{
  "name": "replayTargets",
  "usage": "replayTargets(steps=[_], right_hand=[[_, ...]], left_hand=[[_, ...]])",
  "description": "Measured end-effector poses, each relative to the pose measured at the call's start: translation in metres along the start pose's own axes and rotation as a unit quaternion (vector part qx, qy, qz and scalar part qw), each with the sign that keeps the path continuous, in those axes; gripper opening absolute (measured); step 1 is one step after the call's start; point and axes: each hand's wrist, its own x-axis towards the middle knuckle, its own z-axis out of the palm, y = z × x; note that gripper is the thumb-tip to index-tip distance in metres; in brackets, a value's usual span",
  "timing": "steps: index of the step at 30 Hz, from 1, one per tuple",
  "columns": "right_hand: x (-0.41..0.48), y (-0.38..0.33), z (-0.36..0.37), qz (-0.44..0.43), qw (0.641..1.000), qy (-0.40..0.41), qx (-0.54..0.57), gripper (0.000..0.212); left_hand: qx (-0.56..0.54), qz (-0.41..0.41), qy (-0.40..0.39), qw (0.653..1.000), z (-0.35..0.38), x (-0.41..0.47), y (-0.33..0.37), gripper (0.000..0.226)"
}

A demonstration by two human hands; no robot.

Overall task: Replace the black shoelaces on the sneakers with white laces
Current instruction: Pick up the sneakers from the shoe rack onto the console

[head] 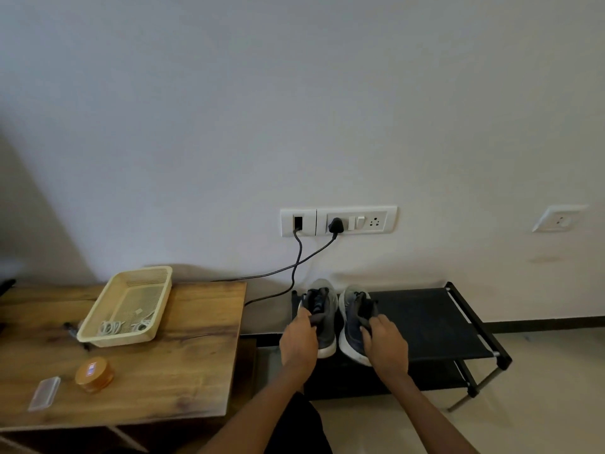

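Barely begun, I judge: left grip (299, 342) clasps the left sneaker (327, 327), right grip (386, 345) the right sneaker (352, 326), black laces (317, 301) apparently still in, white laces (111, 327) lying in the basket (144, 271).

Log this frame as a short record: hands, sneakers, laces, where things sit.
left hand: grips left sneaker
right hand: grips right sneaker
placement: both side by side on black shoe rack
white laces: coiled in cream basket on wooden table
stage: white laces untouched
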Motion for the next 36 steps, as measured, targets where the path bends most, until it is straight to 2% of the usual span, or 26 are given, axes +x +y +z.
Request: replayTargets(steps=[5,11,15,18,26,36], right_hand=[[-0.017,-0.044,-0.025,-0.052,0.998,0.044,0.011,0.014],[-0.045,-0.112,-0.032,-0.124,0.99,0.049,0.045,0.018],[-0.061,-0.157,-0.02,-0.192,0.979,0.047,0.051,0.012],[-0.069,-0.186,-0.004,-0.244,0.969,0.04,0.025,0.023],[-0.087,-0.234,0.04,-0.337,0.941,0.025,-0.025,0.03],[-0.1,-0.242,0.084,-0.342,0.939,-0.009,-0.043,0.034]], left_hand=[[-0.051,-0.004,0.06,0.997,-0.042,-0.026,-0.021,0.014],[-0.13,-0.023,0.126,0.983,-0.094,-0.067,-0.069,0.02],[-0.133,-0.046,0.169,0.976,-0.119,-0.09,-0.115,0.023],[-0.119,-0.069,0.191,0.972,-0.135,-0.103,-0.145,0.025],[-0.129,-0.134,0.218,0.958,-0.139,-0.118,-0.197,0.027],[-0.122,-0.207,0.205,0.949,-0.126,-0.117,-0.229,0.026]])
